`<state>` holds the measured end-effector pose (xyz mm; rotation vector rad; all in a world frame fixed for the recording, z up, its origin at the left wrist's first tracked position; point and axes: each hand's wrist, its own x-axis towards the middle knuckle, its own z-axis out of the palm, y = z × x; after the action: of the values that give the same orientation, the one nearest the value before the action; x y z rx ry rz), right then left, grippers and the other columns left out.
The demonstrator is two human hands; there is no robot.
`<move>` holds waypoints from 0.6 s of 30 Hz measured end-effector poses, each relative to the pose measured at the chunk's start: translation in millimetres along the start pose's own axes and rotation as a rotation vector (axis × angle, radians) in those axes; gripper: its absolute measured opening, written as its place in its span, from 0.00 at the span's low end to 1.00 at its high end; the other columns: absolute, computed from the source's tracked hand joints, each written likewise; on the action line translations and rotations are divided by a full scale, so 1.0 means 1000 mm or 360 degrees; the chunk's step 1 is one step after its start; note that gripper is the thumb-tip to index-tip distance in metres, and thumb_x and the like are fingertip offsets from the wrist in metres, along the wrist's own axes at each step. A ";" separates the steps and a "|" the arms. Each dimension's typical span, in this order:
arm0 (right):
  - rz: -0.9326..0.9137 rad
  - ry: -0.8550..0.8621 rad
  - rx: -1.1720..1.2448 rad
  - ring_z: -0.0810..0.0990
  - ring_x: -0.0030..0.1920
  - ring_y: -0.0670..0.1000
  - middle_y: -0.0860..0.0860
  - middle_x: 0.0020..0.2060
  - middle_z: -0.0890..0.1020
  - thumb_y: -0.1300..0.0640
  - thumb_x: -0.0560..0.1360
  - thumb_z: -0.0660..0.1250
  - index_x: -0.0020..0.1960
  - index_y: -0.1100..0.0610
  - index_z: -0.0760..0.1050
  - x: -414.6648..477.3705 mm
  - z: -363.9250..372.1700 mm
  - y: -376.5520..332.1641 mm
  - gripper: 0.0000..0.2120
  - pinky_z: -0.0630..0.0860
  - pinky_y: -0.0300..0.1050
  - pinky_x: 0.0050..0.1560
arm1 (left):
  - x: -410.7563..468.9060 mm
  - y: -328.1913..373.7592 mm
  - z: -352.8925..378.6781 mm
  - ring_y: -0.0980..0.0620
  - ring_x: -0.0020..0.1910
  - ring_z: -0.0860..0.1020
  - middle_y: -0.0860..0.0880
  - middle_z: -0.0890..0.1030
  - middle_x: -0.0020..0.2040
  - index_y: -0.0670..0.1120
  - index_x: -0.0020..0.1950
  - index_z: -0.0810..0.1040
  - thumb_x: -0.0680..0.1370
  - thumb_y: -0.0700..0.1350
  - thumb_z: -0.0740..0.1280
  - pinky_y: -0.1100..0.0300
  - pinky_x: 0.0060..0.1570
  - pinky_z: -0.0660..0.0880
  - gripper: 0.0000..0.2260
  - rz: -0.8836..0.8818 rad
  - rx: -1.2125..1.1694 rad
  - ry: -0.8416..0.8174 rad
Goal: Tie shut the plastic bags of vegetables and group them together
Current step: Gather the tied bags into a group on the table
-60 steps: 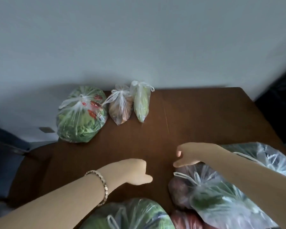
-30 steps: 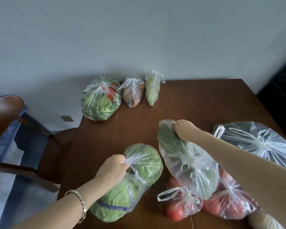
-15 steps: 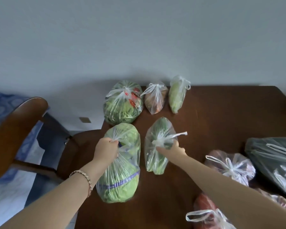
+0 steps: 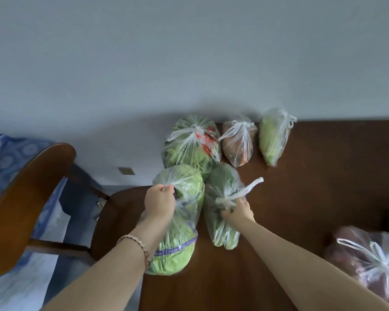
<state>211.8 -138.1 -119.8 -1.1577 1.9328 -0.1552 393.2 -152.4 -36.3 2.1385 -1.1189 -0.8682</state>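
Wood of a chair (image 4: 32,198) is seen at the far left, with a blue patterned cloth (image 4: 7,158) behind it. Both are cut off by the edge.

At the left side of the brown table (image 4: 312,176) a bag of pale green cabbage (image 4: 177,245) is laid. Its bunched top is gripped by the left hand (image 4: 160,204), fingers curled tight. Part of the bag is hidden by that arm, and a bracelet (image 4: 135,243) is worn on the wrist.

Just beside it on the right, a bag of dark green leaves (image 4: 222,232) is laid. Its knot is pinched by the right hand (image 4: 237,213). What kind of leaves they are cannot be told.

Farther off, by the wall, three tied bags are lined up: a big bag of greens with something red (image 4: 191,144), a small bag of brownish things (image 4: 239,142) blurred by the plastic, and a thin pale green bag (image 4: 273,138).

At the near right a tied bag of dark red things (image 4: 368,259) is cut off by the edge.
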 end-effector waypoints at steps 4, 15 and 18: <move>0.0008 0.0042 -0.0109 0.61 0.70 0.59 0.55 0.73 0.56 0.47 0.76 0.61 0.73 0.61 0.52 0.017 0.002 -0.023 0.33 0.66 0.50 0.67 | 0.004 -0.002 0.009 0.46 0.32 0.68 0.42 0.70 0.31 0.41 0.30 0.67 0.75 0.40 0.61 0.55 0.36 0.65 0.13 -0.0175 -0.0229 -0.0028; -0.0373 -0.0088 -0.0064 0.75 0.55 0.48 0.51 0.60 0.75 0.47 0.74 0.64 0.67 0.52 0.66 -0.027 -0.050 0.047 0.23 0.73 0.40 0.54 | -0.016 0.010 0.010 0.38 0.70 0.61 0.35 0.59 0.71 0.33 0.73 0.47 0.79 0.54 0.57 0.47 0.64 0.66 0.34 0.0051 0.1264 -0.0389; -0.0328 -0.0159 -0.0189 0.76 0.49 0.46 0.48 0.50 0.79 0.52 0.75 0.64 0.56 0.53 0.76 -0.039 -0.086 0.093 0.11 0.71 0.37 0.51 | -0.025 0.008 0.021 0.34 0.71 0.56 0.33 0.55 0.73 0.37 0.75 0.43 0.79 0.57 0.51 0.43 0.68 0.62 0.34 0.0091 0.1396 -0.0449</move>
<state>96.6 -82.0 -88.5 -1.4172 1.7530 -0.0914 362.3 -139.3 -36.4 2.6810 -1.9664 -0.7370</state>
